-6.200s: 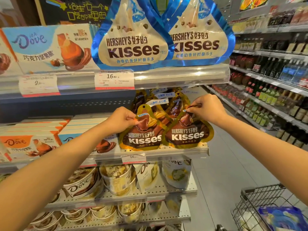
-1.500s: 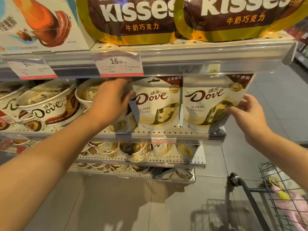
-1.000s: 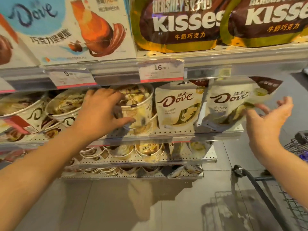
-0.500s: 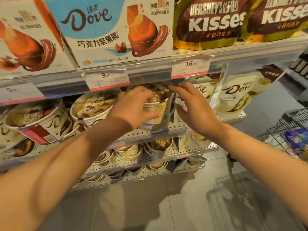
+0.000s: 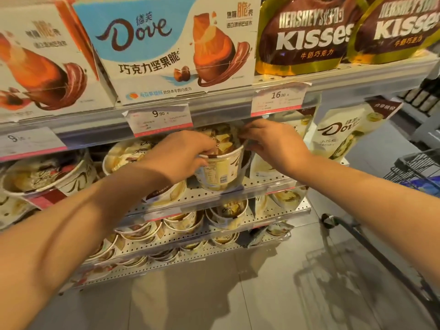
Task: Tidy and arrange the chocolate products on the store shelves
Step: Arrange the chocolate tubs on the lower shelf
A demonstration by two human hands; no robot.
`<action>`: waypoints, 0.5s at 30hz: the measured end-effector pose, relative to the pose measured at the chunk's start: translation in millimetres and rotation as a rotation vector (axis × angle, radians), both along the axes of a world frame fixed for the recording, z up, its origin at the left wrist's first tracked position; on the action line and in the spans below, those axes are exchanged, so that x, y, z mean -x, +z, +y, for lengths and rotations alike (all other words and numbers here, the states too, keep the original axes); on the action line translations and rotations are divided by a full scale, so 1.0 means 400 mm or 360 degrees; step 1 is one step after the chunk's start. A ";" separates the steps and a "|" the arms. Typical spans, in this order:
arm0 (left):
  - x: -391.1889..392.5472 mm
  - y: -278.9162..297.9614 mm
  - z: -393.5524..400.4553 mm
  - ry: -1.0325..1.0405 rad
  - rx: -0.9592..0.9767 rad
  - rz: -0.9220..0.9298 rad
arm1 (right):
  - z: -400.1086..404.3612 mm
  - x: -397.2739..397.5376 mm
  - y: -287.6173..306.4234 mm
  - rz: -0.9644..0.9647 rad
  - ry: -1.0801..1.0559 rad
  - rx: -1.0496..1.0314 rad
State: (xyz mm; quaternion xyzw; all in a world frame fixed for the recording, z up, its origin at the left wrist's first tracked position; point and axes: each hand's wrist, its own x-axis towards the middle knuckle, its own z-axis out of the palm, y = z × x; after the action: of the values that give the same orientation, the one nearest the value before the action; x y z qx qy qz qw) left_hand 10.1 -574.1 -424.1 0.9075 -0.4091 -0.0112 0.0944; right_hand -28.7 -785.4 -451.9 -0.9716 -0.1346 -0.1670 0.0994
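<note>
Gripping tub (image 5: 222,170) by rim, left hand (image 5: 177,154) and right hand (image 5: 273,141) both curling fingers round it, probably turning label toward shelf (image 5: 238,194) front beside pouch (image 5: 345,132).

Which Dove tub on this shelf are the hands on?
The rightmost tub, beside the white Dove pouch. Both hands hold its rim; the tubs to its left are untouched.
</note>
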 end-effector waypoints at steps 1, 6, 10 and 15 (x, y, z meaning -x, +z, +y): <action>-0.001 0.000 0.006 0.0050 -0.0011 -0.0042 | 0.003 -0.001 0.006 -0.0007 0.0032 0.0032; 0.010 -0.014 0.049 0.0488 -0.0173 -0.0058 | 0.027 -0.006 0.018 -0.0084 0.0199 0.0276; 0.023 -0.038 0.113 0.0693 -0.0135 -0.0323 | 0.037 -0.006 0.017 -0.0154 0.0279 0.0273; 0.026 -0.036 0.167 0.0653 0.0138 -0.0147 | 0.051 -0.010 0.021 -0.0006 0.0272 0.0112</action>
State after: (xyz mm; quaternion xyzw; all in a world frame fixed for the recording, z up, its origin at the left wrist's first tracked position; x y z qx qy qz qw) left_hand -0.4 -507.4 -438.7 0.9665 -0.2197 0.0673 0.1148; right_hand -24.7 -765.0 -443.4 -0.9592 -0.2231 -0.1548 0.0789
